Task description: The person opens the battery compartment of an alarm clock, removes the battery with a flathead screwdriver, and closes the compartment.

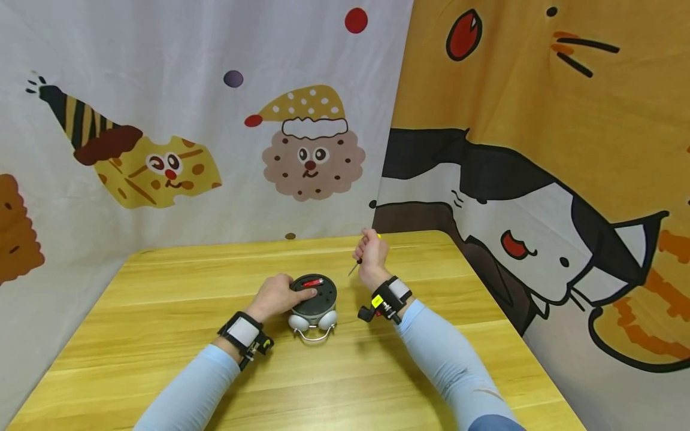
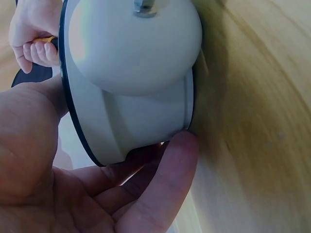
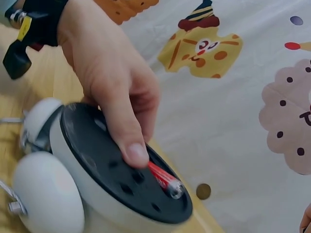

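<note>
A twin-bell alarm clock (image 1: 325, 303) lies face down on the wooden table, its black back turned up. In that back sits a red battery (image 1: 312, 282), seen closer in the right wrist view (image 3: 165, 180). My left hand (image 1: 275, 297) grips the clock from its left side, thumb pressed on the back near the battery and fingers curled round the white casing (image 2: 141, 114). To the right of the clock and above the table, my right hand (image 1: 372, 254) holds a screwdriver (image 1: 354, 268). Its handle is yellow and black, mostly hidden in the fist, and its thin shaft points down and left.
Two white bells (image 1: 299, 323) and a metal handle (image 1: 315, 339) face the near side of the table (image 1: 178, 287). Cartoon-printed curtains (image 1: 188, 221) hang behind and to the right of it. Each wrist wears a strapped camera (image 1: 390, 299).
</note>
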The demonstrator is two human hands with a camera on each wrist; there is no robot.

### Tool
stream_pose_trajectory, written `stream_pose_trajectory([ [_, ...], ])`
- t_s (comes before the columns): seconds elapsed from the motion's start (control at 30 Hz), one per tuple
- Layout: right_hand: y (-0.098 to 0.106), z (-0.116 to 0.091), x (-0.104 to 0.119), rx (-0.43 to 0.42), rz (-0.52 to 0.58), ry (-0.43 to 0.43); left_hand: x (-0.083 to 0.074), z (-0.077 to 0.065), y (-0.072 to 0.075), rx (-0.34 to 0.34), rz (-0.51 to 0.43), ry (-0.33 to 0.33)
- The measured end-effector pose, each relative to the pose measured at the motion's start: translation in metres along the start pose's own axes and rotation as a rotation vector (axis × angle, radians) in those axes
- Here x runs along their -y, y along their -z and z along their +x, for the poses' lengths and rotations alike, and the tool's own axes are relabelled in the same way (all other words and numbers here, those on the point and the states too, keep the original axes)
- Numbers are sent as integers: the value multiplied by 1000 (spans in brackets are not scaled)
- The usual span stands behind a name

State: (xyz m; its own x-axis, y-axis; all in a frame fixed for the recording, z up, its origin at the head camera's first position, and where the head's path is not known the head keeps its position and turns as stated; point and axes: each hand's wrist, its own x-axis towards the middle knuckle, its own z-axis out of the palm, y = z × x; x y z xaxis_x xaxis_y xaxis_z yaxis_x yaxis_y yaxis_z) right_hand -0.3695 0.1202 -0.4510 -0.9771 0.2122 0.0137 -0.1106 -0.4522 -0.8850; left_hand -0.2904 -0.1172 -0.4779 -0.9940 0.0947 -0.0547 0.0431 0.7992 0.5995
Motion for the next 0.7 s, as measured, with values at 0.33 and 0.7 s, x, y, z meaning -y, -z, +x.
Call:
stream_pose_trajectory([
  [0.33,21,14,12,19,-129,25,-1,-1,1,3,-8,-15],
  [0.7,59,37,20,23,-310,-66,-1,-1,1,10,-7,-7],
])
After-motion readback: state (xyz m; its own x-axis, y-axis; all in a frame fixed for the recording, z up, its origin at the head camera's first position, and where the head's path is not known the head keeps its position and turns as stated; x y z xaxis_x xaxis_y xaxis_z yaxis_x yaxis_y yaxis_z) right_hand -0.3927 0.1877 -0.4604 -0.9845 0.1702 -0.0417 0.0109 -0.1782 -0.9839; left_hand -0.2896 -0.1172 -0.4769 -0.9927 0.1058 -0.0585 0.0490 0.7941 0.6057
